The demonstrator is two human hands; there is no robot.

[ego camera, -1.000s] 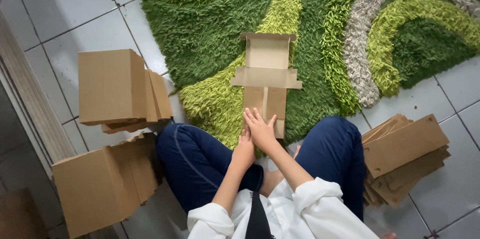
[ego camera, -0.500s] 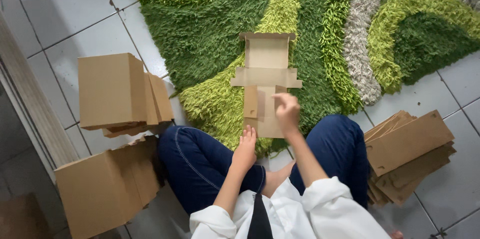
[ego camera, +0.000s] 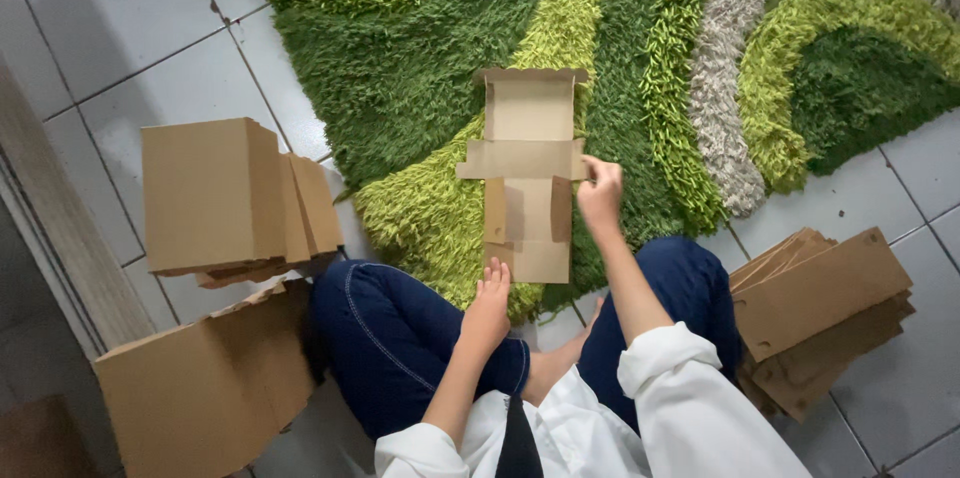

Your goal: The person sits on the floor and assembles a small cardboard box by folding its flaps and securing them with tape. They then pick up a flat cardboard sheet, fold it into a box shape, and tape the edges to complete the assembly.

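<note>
A flat, partly folded brown cardboard box blank (ego camera: 527, 178) lies on the green shaggy rug (ego camera: 420, 68) in front of my crossed legs. My right hand (ego camera: 600, 194) pinches the right side flap of the blank at its middle. My left hand (ego camera: 489, 300) rests with fingers together at the near end of the blank, touching its lower left edge. The blank's side flaps stand up slightly and its far end is folded up.
Folded cardboard boxes (ego camera: 225, 200) are stacked on the tiled floor at my left, with a larger box (ego camera: 205, 388) nearer. A pile of flat cardboard blanks (ego camera: 820, 308) lies at my right. My knees in blue jeans (ego camera: 400, 338) flank the blank.
My right hand moved from the near end of the blank up along its right side to the middle flap. My left hand stayed near the blank's near edge.
</note>
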